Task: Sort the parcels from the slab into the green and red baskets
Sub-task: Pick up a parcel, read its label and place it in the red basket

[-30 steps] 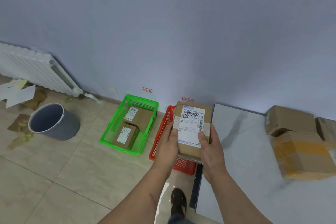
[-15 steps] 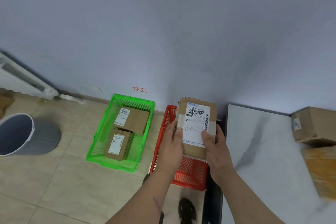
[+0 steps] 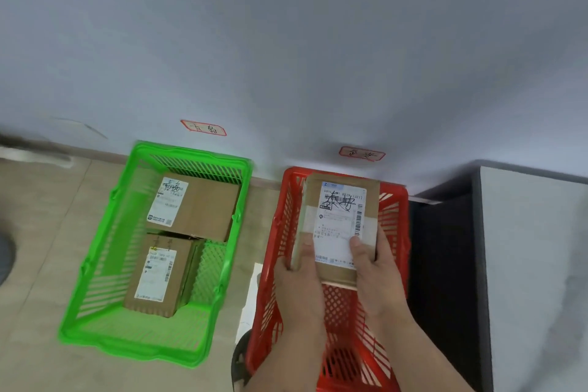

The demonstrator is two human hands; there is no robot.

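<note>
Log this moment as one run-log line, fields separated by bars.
phase: placing | left hand and right hand: grip parcel | parcel: over red basket | green basket: two parcels inside

A makeshift parcel-sorting corner in a plain room, this: tiled floor (image 3: 47,232), bare pale wall (image 3: 286,41) with two red-bordered handwritten labels (image 3: 203,128) taped low above a green basket (image 3: 95,264) of labelled cartons and a red basket (image 3: 270,264), marble-look slab (image 3: 534,264) at right.
</note>
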